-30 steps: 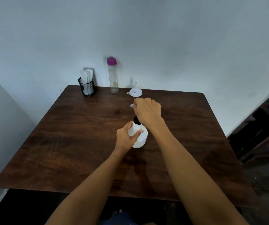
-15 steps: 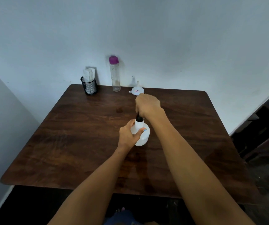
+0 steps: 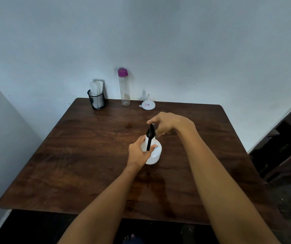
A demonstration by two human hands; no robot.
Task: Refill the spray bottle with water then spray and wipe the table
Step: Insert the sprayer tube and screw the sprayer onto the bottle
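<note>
Near the middle of the frame, a squat, rounded spray bottle (image 3: 154,154) of milky white plastic stood upright on the dark wooden table (image 3: 81,155), whose surface showed a streaked, glossy grain and softly rounded corners. The left hand (image 3: 138,152) wrapped its curled fingers and thumb round the bottle's left side, steadying it. Just above, the right hand (image 3: 167,124) hovered with fingers bent round the top of the black spray head (image 3: 150,133), a tapering, matte plastic piece with a thin black trigger hanging down in front of the bottle's white body; whether the head was still seated on the neck could not be told.

Along the table's far edge, in the upper middle of the frame, stood a tall, clear cylindrical water bottle (image 3: 124,88) with a magenta cap, close to the pale wall (image 3: 194,50). To its left sat a black wire-mesh holder (image 3: 97,102) stuffed with folded white paper napkins (image 3: 96,87). To its right a small white plastic funnel (image 3: 148,103) rested mouth down, spout pointing up, with a small coloured label on its cone. At the right edge of the frame dark wooden furniture (image 3: 281,155) showed, blurred
</note>
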